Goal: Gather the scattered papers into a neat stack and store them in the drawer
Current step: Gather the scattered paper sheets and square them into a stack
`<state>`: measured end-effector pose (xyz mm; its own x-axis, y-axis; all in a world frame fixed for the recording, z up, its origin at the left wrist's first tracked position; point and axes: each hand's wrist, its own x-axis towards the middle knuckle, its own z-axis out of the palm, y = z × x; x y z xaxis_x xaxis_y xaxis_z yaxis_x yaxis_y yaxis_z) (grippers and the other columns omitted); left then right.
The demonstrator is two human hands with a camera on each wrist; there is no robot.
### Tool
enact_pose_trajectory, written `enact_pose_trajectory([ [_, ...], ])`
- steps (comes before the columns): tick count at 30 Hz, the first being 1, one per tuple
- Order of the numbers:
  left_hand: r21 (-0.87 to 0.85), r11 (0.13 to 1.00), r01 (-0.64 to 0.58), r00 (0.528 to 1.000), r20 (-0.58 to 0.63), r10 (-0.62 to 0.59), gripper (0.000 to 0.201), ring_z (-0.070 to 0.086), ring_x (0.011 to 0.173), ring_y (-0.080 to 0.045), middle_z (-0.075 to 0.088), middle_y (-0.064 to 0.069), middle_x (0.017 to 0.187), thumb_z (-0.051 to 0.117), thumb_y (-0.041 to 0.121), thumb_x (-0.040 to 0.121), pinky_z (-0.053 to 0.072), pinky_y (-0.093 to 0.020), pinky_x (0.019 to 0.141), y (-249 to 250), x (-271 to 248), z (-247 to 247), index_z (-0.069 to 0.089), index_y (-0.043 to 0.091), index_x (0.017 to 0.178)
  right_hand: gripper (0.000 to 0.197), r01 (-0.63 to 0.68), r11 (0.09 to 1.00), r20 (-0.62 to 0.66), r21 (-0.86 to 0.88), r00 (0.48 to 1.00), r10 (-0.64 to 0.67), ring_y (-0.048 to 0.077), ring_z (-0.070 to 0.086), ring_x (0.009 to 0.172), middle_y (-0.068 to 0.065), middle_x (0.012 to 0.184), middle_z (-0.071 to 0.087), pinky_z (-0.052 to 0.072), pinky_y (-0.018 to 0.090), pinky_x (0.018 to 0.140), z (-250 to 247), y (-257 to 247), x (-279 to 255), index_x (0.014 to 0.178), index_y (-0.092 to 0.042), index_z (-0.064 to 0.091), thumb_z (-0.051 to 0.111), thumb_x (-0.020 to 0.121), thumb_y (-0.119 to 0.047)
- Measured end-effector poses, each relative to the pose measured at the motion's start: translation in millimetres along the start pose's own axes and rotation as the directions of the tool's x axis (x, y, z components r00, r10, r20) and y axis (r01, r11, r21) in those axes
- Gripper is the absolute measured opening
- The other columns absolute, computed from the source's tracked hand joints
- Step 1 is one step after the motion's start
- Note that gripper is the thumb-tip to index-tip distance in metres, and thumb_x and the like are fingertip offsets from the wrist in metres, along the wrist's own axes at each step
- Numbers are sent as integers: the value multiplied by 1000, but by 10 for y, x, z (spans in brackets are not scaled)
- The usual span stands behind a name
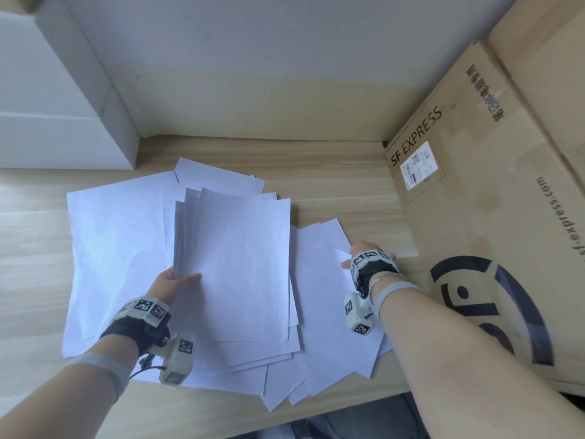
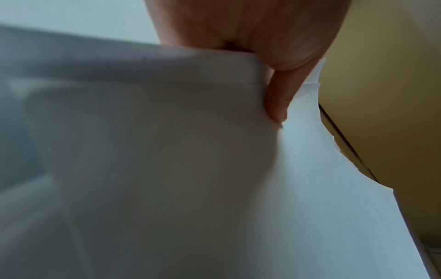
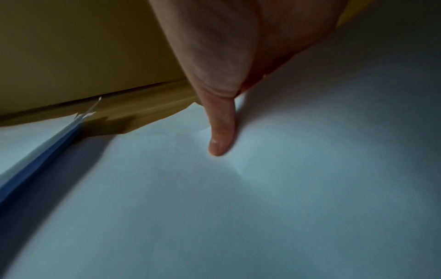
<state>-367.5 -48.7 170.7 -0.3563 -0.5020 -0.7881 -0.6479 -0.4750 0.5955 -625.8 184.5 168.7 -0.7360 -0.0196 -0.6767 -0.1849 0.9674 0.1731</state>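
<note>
Several white sheets [image 1: 114, 248] lie fanned across the wooden table [image 1: 332, 172]. My left hand [image 1: 177, 283] grips the near left corner of a bundle of sheets [image 1: 240, 258] and holds it tilted above the pile. In the left wrist view the thumb [image 2: 276, 105] lies on top of the bundle [image 2: 167, 151]. My right hand [image 1: 364, 258] is at the pile's right edge beside the cardboard box. Its thumb [image 3: 219, 136] presses on a sheet [image 3: 238, 207] whose corner lifts; the fingers are hidden under it. No drawer shows.
A large brown SF Express cardboard box [image 1: 490, 201] stands on the table right of the papers, close against my right hand. A white box [image 1: 47, 122] sits at the back left. A pale wall closes off the back. The table's near edge runs just below the pile.
</note>
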Motion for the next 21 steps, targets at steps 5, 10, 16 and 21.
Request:
enact_pose_trajectory([
  [5, -22, 1000, -7, 1000, 3, 7, 13, 48, 57, -24, 49, -12, 66, 56, 7, 90, 41, -28, 57, -36, 0, -6, 52, 8, 78, 62, -77, 981, 16, 176, 997, 76, 27, 52, 102, 11, 142, 32, 40, 30, 82, 161, 200, -164, 132, -6, 47, 66, 83, -38],
  [10, -72, 997, 8, 1000, 16, -7, 11, 49, 58, -25, 49, -12, 66, 55, 10, 91, 42, -31, 59, -74, 8, -19, 53, 10, 80, 85, -80, 913, 8, 400, 996, 84, 26, 45, 128, 9, 143, 34, 40, 31, 98, 381, 242, -275, 137, -7, 37, 80, 70, -36],
  [16, -60, 998, -23, 1000, 6, 23, 11, 49, 60, -25, 49, -12, 69, 54, 9, 92, 42, -30, 58, -72, -21, 14, 52, 10, 81, 65, 31, 879, -101, 476, 995, 19, 23, 56, 96, 12, 128, 52, 48, 32, 85, 536, 186, -293, 117, -11, 39, 81, 68, -15],
  [21, -46, 998, -30, 1000, 2, 30, 12, 50, 61, -25, 51, -11, 70, 54, 8, 92, 42, -29, 58, -88, -28, 13, 52, 10, 80, 73, -8, 877, -12, 481, 1000, 16, 26, 55, 117, 9, 134, 52, 44, 33, 97, 501, 230, -303, 135, -9, 40, 77, 73, -22],
])
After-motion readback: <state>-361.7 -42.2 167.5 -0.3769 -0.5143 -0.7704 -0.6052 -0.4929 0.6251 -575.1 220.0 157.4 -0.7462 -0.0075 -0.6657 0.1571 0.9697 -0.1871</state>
